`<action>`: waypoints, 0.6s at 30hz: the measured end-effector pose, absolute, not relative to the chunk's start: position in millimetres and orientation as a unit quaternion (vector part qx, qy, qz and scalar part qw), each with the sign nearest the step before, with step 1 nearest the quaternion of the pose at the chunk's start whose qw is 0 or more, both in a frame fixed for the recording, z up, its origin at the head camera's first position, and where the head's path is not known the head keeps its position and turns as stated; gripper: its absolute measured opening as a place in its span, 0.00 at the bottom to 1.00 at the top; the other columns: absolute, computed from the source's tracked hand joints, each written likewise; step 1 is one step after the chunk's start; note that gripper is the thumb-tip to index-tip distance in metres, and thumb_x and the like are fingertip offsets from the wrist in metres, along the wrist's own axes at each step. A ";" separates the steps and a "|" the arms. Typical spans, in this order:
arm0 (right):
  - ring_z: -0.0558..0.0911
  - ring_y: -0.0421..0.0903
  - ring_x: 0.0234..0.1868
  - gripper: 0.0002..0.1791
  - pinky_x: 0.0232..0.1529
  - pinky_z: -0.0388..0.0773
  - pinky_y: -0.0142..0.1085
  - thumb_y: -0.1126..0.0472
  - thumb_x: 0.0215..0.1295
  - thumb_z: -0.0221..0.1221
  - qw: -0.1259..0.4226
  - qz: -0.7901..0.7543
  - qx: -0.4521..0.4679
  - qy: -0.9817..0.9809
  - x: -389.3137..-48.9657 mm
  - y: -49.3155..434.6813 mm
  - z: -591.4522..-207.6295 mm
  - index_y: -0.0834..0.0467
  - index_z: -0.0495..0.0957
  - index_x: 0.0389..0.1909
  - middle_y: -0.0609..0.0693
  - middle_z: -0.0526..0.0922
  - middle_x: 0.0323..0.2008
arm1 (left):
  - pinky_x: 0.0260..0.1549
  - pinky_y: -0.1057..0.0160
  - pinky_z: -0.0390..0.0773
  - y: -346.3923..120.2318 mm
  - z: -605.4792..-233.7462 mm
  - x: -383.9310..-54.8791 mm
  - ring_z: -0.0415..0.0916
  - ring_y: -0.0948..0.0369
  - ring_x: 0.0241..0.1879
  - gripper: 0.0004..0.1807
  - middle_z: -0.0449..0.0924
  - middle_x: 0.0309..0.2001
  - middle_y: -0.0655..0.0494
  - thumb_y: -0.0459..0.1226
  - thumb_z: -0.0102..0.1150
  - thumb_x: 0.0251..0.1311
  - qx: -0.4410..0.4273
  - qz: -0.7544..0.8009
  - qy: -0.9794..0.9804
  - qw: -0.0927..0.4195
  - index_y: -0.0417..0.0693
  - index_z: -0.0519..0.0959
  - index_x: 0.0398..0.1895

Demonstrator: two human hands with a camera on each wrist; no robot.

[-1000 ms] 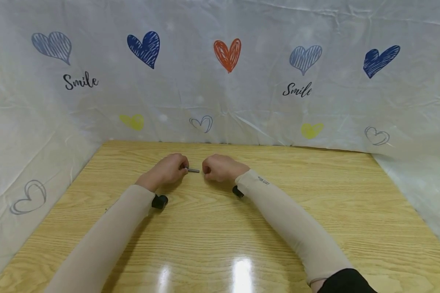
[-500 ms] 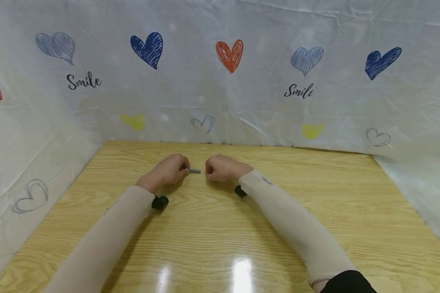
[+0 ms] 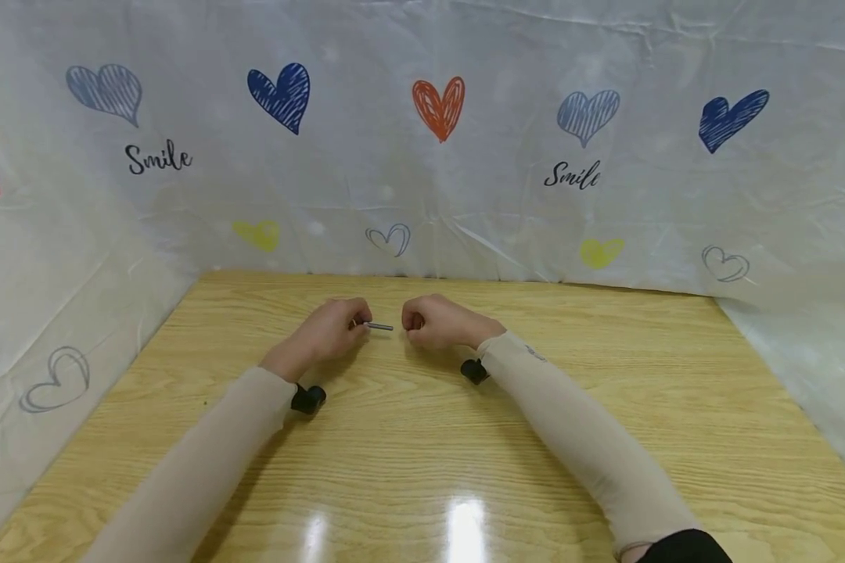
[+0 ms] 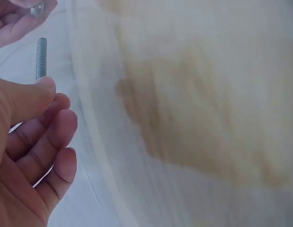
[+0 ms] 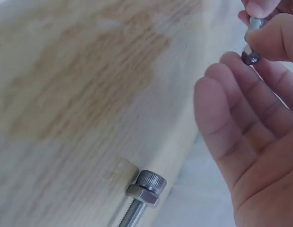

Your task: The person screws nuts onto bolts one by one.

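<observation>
In the head view my left hand point(image 3: 329, 327) pinches a thin grey bolt point(image 3: 381, 326) whose free end points toward my right hand point(image 3: 442, 322). The bolt's threaded shank point(image 4: 41, 57) shows in the left wrist view, held between thumb and fingers; its other end is hidden. My right hand pinches a small shiny metal piece point(image 5: 250, 57), partly covered by the thumb; its exact kind is unclear. A narrow gap separates the bolt's tip from the right hand. A socket-head bolt with a nut on it point(image 5: 145, 189) appears low in the right wrist view.
Both hands are above a wood-grain table point(image 3: 394, 438), near its far side. A white sheet with printed hearts point(image 3: 500, 195) hangs behind it and along the sides. Small black wrist cameras sit at both wrists. What supports the socket-head bolt cannot be told.
Both hands have shifted slightly to the right, the right hand a little more than the left. The bolt has moved along with the left hand.
</observation>
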State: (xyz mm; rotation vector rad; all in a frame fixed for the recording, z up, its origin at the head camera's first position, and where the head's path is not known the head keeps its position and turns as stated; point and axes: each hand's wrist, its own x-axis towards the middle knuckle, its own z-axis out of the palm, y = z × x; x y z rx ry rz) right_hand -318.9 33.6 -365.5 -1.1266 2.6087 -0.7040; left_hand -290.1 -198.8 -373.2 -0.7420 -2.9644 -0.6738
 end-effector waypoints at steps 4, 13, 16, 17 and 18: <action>0.76 0.39 0.33 0.03 0.36 0.74 0.31 0.63 0.61 0.59 0.091 -0.272 -0.381 0.879 -314.0 42.7 -367.9 0.52 0.75 0.34 0.43 0.79 0.31 | 0.35 0.56 0.74 -189.5 -371.9 -285.0 0.75 0.57 0.34 0.03 0.79 0.34 0.53 0.33 0.59 0.63 -0.244 -0.239 -0.940 0.020 0.45 0.77 0.38; 0.77 0.40 0.34 0.08 0.37 0.75 0.33 0.64 0.63 0.57 0.054 -0.331 -0.377 0.863 -298.0 65.4 -368.3 0.59 0.76 0.42 0.44 0.79 0.33 | 0.30 0.60 0.74 -171.0 -367.7 -270.1 0.73 0.60 0.30 0.03 0.78 0.31 0.55 0.32 0.61 0.62 -0.255 -0.278 -0.925 0.042 0.44 0.77 0.37; 0.77 0.40 0.33 0.09 0.37 0.76 0.33 0.64 0.63 0.57 0.030 -0.349 -0.381 0.855 -291.9 73.1 -367.7 0.62 0.76 0.43 0.44 0.79 0.33 | 0.28 0.61 0.73 -164.7 -365.3 -264.2 0.72 0.61 0.29 0.04 0.78 0.30 0.56 0.31 0.62 0.61 -0.263 -0.286 -0.920 0.051 0.44 0.77 0.36; 0.77 0.40 0.33 0.09 0.36 0.76 0.33 0.64 0.64 0.57 0.023 -0.355 -0.383 0.853 -289.8 75.2 -367.6 0.62 0.76 0.43 0.45 0.79 0.33 | 0.28 0.62 0.73 -162.8 -364.3 -262.2 0.72 0.61 0.28 0.04 0.78 0.30 0.56 0.31 0.62 0.61 -0.265 -0.287 -0.919 0.055 0.44 0.77 0.36; 0.77 0.40 0.32 0.09 0.36 0.76 0.33 0.64 0.64 0.57 0.015 -0.360 -0.383 0.851 -287.9 77.3 -367.7 0.62 0.76 0.43 0.44 0.79 0.33 | 0.28 0.62 0.73 -161.0 -363.4 -260.2 0.72 0.61 0.28 0.04 0.78 0.31 0.56 0.31 0.62 0.61 -0.267 -0.289 -0.918 0.057 0.45 0.77 0.36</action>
